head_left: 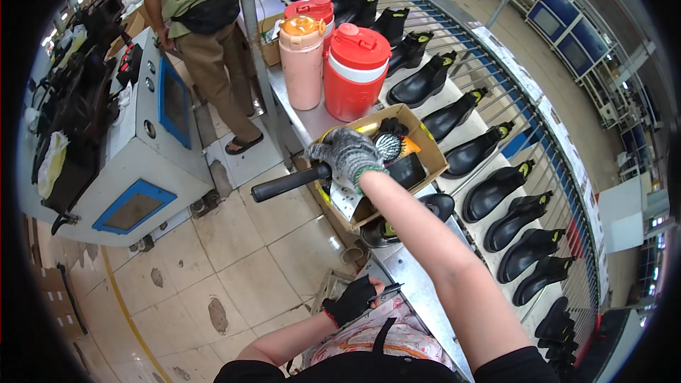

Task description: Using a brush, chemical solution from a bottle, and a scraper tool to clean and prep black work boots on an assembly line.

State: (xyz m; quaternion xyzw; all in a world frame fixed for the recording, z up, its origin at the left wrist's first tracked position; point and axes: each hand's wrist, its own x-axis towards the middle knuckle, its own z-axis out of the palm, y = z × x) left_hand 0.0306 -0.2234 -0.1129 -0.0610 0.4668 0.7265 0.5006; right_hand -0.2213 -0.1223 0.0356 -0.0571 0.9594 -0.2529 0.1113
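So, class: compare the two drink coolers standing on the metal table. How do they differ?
The red cooler is wide and squat; the pink cooler is slimmer. The red cooler has a red lid and a white band; the pink cooler has an orange lid. Both stand upright, side by side behind the cardboard box.

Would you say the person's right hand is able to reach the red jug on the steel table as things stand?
Probably yes. The right hand, in a grey knit glove, is stretched over the cardboard box, and the red jug stands just beyond it with nothing between. The hand is gripping a black-handled tool, though.
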